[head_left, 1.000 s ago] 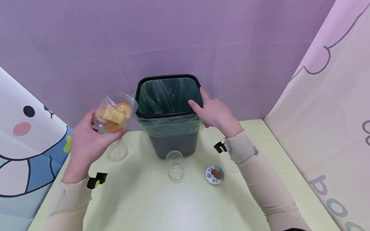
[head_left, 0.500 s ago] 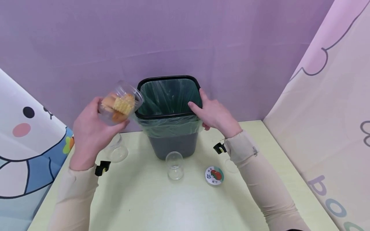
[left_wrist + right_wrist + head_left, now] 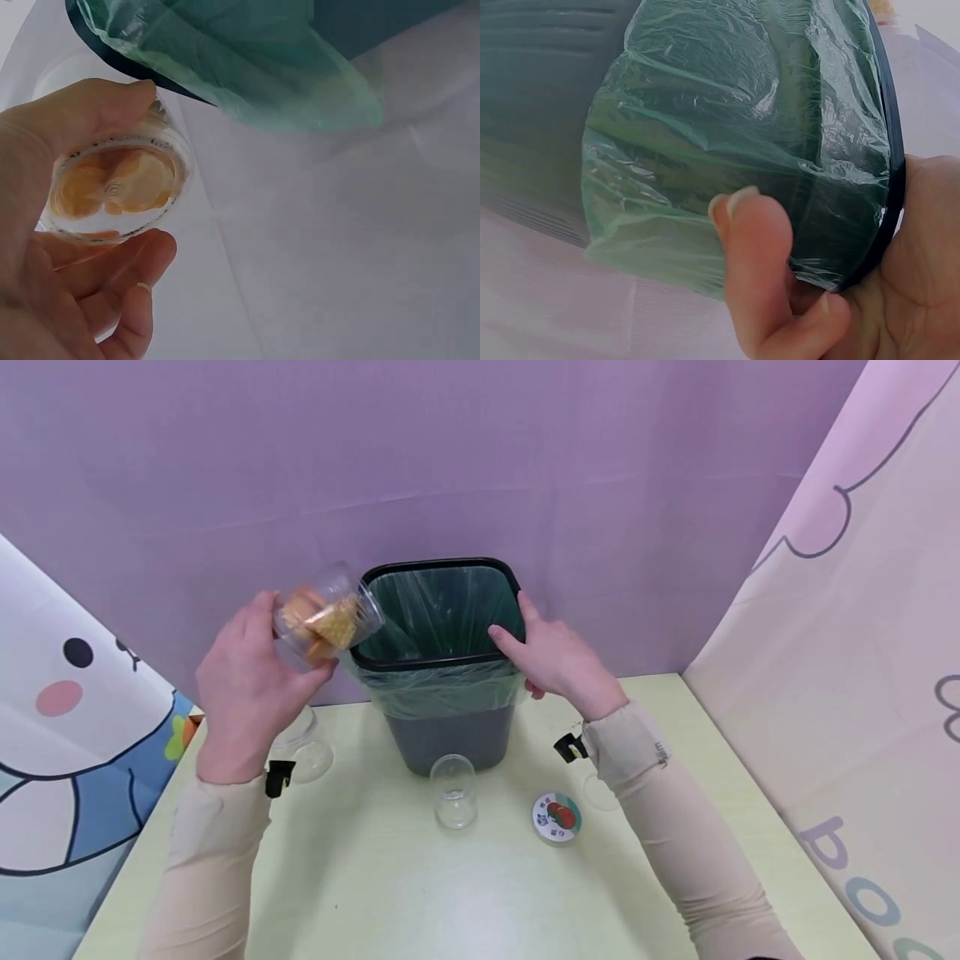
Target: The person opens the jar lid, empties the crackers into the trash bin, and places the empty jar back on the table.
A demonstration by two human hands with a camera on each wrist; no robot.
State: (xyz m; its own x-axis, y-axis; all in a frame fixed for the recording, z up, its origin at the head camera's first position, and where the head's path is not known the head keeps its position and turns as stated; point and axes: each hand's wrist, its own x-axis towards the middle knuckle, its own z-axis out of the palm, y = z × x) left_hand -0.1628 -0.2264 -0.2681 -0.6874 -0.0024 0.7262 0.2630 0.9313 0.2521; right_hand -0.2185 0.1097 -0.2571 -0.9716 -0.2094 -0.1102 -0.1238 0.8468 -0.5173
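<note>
Left hand (image 3: pixel 243 689) gripped a clear jar (image 3: pixel 327 615) holding orange and yellow snack pieces – fingers curled round its base end, at the bin's (image 3: pixel 450 710) left rim. Jar lay tipped, long axis near horizontal, mouth toward the green-lined bin opening. Right hand (image 3: pixel 558 656) clasped the bin's right rim – thumb inside; two empty clear jars (image 3: pixel 454 789) and a round lid (image 3: pixel 557 816) sat on the desk (image 3: pixel 465 893).

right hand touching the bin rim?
Touching. The right wrist view shows the right hand wrapped over the bin's black rim, thumb pressed on the green liner.
</note>
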